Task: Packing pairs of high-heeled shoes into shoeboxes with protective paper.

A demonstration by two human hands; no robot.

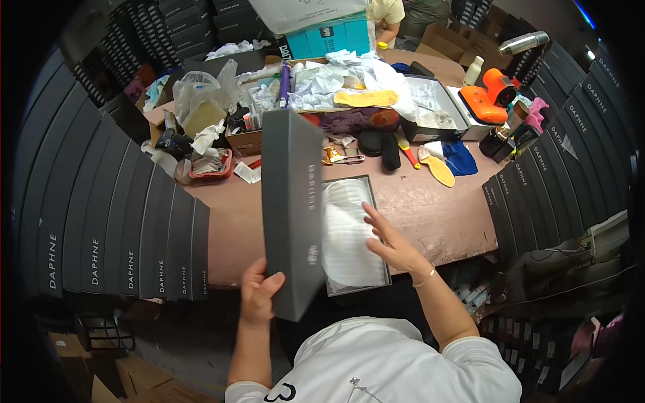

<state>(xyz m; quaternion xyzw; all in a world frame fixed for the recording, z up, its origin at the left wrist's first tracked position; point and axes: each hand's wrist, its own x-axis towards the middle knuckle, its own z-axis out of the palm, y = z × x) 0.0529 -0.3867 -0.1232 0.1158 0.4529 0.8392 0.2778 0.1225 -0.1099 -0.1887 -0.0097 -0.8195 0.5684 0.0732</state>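
A dark grey shoebox lid (285, 201) stands on edge, tilted, in my left hand (260, 290), whose thumb and fingers grip its near lower corner. Just right of the lid, the open shoebox (386, 274) lies on the table near its front edge. White ribbed wrapping (344, 232) fills the box, and what lies under it is hidden. My right hand (395, 247) hovers over the box's right side with its fingers apart and nothing in them. The lid covers part of the box's left side.
Tall stacks of dark shoeboxes flank the table on the left (114, 208) and right (544, 168). Crumpled white paper (322, 80), an orange device (485, 101), a yellow insole (438, 169) and a red-handled brush (410, 156) lie toward the back. Another person (388, 17) is beyond the table.
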